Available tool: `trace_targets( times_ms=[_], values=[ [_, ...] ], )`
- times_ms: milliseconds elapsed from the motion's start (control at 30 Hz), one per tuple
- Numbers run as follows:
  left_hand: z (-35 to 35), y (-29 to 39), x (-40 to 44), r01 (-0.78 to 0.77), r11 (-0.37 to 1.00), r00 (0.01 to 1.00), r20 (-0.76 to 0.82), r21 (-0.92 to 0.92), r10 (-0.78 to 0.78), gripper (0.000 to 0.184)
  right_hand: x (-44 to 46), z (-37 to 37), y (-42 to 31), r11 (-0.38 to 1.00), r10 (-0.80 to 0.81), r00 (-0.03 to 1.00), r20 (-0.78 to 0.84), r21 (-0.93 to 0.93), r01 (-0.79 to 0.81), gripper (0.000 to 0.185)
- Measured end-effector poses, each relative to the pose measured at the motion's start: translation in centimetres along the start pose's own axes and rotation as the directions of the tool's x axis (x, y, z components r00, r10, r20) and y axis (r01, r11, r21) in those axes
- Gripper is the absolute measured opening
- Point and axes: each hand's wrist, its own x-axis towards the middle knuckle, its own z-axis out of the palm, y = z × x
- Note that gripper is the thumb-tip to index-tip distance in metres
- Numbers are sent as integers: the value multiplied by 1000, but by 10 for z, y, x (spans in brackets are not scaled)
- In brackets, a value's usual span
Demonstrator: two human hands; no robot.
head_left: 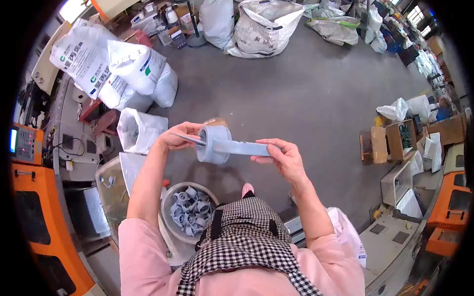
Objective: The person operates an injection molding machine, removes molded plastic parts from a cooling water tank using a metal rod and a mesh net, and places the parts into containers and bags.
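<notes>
My left hand [183,136] is closed at the left side of a wide, light grey ring-shaped piece [216,157]. A thin, dark grey flat sliver [189,138] runs from these fingers to the ring's opening; its kind is unclear. From the ring's front a long, light grey strip [247,148] stretches to the right. My right hand [282,159] pinches the strip's far end between thumb and fingers. I cannot tell whether ring and strip are one piece. Below my left forearm stands a round tub [166,217] with several grey plastic pipe fittings [190,209].
Stacked white sacks [143,66] and an open white sack [143,129] stand at left. A large open sack [266,29] sits on the floor ahead. Cardboard boxes [379,144] are at right. Orange machines [34,212] line both sides.
</notes>
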Motion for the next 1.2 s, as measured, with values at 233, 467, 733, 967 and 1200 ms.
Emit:
trace_targets(
  times_ms=[233, 467, 733, 967, 1200],
  values=[
    [-36, 33, 95, -247, 928, 968, -113, -280, 224, 29, 51, -47, -51, 988, -125, 992, 1, 92, 125, 29],
    [-54, 38, 217, -185, 936, 921, -385, -301, 59, 33, 145, -91, -82, 823, -288, 921, -264, 423, 379, 36],
    [-126, 21, 291, -64, 890, 892, -426, -451, -152, 31, 290, -162, -149, 817, -334, 896, -291, 385, 430, 34],
    [-163, 94, 323, -55, 898, 804, -553, -436, -219, 28, 400, -200, -190, 810, -359, 889, -283, 378, 448, 34],
    [-217, 57, 338, -134, 912, 454, -842, -388, -291, 22, 545, -288, -189, 865, -245, 878, -411, 316, 389, 34]
  ],
)
